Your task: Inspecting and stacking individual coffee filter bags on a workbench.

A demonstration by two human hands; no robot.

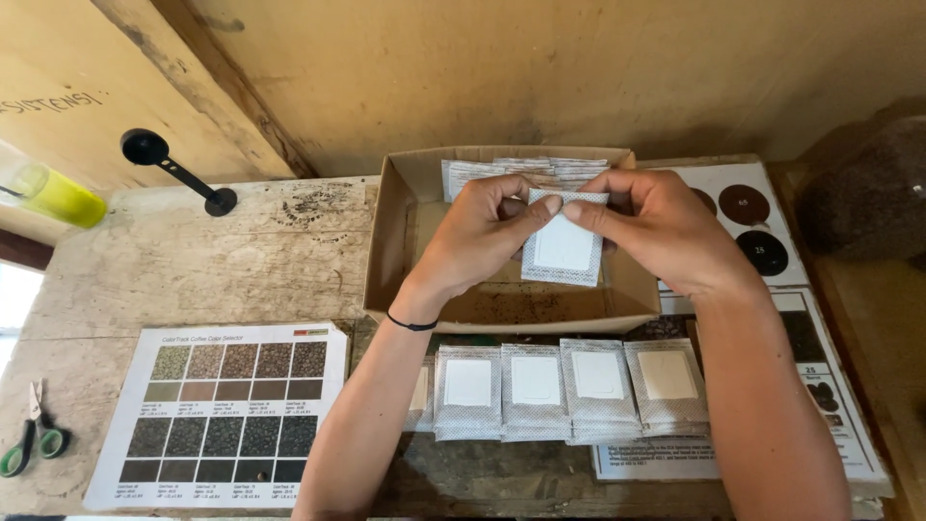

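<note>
Head view shows both hands over an open cardboard box (395,241) on a wooden desk (222,260). The left hand (477,236) and the right hand (666,227) hold one small white bag (564,246) between them, with the fingers (540,205) of both pinched shut on its top edge. The bag hangs just above the middle of the box. More bags (526,172) stand in a bunch at the back of the box, so some look left to take out. Four neat piles (564,391) lie side by side on the desk, just in front of the box, so I think a good part of the sorting is done. A colour chart (227,410) lies to the left, green scissors (29,439) sit at the far left edge, and a black scoop (174,169) lies behind.
</note>
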